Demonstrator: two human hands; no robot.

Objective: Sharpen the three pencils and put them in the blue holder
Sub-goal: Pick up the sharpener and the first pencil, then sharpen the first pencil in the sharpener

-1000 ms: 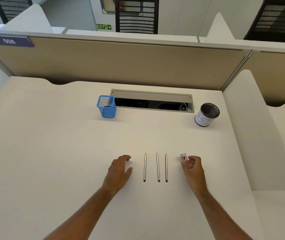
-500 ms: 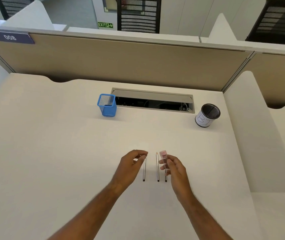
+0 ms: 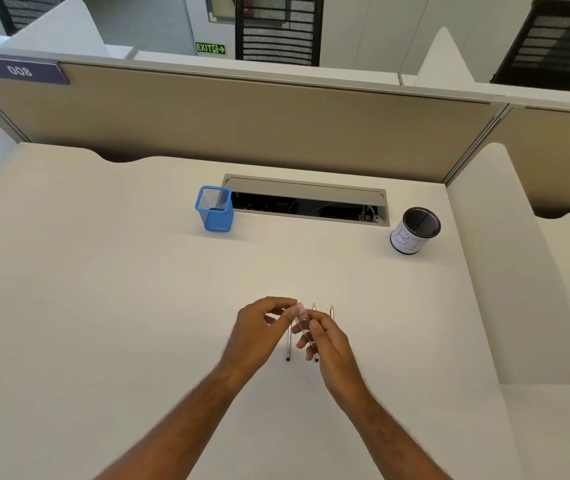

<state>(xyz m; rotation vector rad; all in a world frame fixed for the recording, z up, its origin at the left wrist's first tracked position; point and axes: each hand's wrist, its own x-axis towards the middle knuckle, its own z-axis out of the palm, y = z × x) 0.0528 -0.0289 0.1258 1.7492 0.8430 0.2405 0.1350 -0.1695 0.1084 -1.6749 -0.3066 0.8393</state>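
Three thin pencils lie side by side on the white desk, tips pointing away. The left pencil (image 3: 288,344) shows between my hands. The middle pencil (image 3: 314,307) and the right pencil (image 3: 331,310) show little more than their tips. My right hand (image 3: 330,346) holds a small pale pink sharpener (image 3: 302,322) just above them. My left hand (image 3: 261,336) meets it, with thumb and forefinger pinching the sharpener's far end. The blue mesh holder (image 3: 215,216) stands at the back of the desk, left of centre, well away from both hands.
A round black mesh cup (image 3: 414,231) wrapped in white paper stands at the back right. An open cable slot (image 3: 306,202) runs between the two cups. A beige partition closes the back, and a white divider (image 3: 505,271) rises on the right.
My right hand has carried the sharpener from right of the pencils to above them. My left hand has come in from the left and now touches the sharpener. The pencils have not moved.
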